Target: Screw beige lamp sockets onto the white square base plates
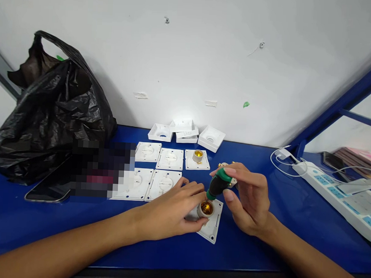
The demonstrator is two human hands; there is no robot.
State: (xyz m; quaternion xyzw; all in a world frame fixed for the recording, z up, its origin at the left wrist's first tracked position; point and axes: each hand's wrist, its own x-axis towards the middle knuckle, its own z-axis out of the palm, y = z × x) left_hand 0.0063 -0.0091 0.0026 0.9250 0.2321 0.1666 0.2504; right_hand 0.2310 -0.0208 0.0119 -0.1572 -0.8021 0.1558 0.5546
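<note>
While your left grip [182, 207] pinches the lamp socket [208, 208], your right grip [252, 198] holds the screwdriver [218, 184] slanting down-left to its mouth.

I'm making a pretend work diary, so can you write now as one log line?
Left hand: holds socket on white plate | Right hand: grips green-handled screwdriver, tip at socket | Nearby: white covers, power strip

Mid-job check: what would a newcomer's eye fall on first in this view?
Probably the bulky black plastic bag at the left of the blue table. Next, near the front edge, the green-and-black screwdriver in the right grip, pointing down at the brass-lined socket held by the left grip. White boxes stand out by the wall.
</note>
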